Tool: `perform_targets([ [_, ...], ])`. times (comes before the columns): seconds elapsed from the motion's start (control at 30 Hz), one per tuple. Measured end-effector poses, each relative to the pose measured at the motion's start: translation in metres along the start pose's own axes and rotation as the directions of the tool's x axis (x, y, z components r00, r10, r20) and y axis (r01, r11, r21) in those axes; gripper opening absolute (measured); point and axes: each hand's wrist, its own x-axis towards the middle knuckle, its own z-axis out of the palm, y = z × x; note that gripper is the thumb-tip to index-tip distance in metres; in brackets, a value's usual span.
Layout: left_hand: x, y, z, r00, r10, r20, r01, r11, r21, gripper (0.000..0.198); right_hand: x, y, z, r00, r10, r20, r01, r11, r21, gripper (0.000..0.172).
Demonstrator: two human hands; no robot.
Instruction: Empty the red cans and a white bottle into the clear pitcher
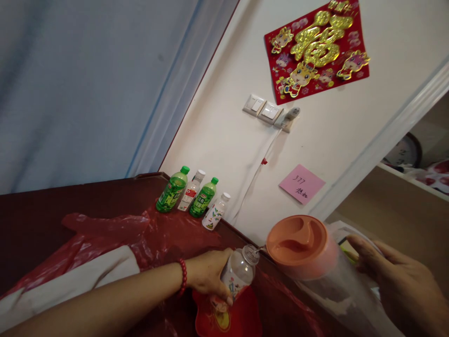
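Observation:
My left hand (212, 274), with a red bead bracelet (183, 277) on its wrist, is wrapped round a clear bottle (245, 264) with a printed label. The bottle has no cap and leans slightly over a red dish (228, 318). In my right hand (403, 276) is the handle of a translucent pitcher (336, 290) with an orange lid (296, 241). The pitcher is tilted to the left, its spout at the bottle's mouth, and a thin stream of liquid shows there. How full the bottle is I cannot tell.
Two green bottles (172, 189) and two white-capped bottles (215, 213) stand against the wall on the dark table (105, 196). Red plastic film (115, 229) and a white cloth (87, 281) lie at the left. A white cord (250, 187) hangs from the wall socket.

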Motion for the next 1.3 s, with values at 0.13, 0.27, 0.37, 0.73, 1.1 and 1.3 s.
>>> perform_targets([
  [0.13,0.0,-0.001,0.0,1.0,-0.015,0.005,0.015,1.0,0.015,0.076,-0.003,-0.006,-0.002,0.999,0.017,-0.031,-0.017,1.0,-0.003,0.072],
  [0.27,-0.001,0.001,-0.001,1.0,-0.011,0.005,0.011,1.0,-0.001,0.075,-0.003,-0.008,-0.004,0.999,0.011,-0.036,-0.012,0.999,-0.033,0.074],
  [0.37,-0.002,0.003,-0.001,1.0,-0.015,0.004,0.015,1.0,-0.004,0.073,-0.002,-0.008,-0.003,0.999,0.023,-0.029,-0.024,0.999,-0.049,0.076],
  [0.73,-0.003,0.006,-0.002,1.0,-0.009,0.001,0.009,1.0,-0.008,0.075,0.0,-0.002,-0.002,1.0,-0.012,-0.006,0.012,1.0,-0.011,0.073],
  [1.1,-0.001,0.003,0.0,1.0,0.0,0.006,0.0,1.0,0.006,0.075,-0.006,-0.022,0.003,0.994,0.029,-0.104,-0.027,0.999,0.019,0.075],
  [1.3,-0.001,0.004,0.0,1.0,-0.013,-0.003,0.013,1.0,0.007,0.075,-0.002,-0.015,0.003,0.999,-0.013,-0.031,0.014,1.0,0.015,0.074],
])
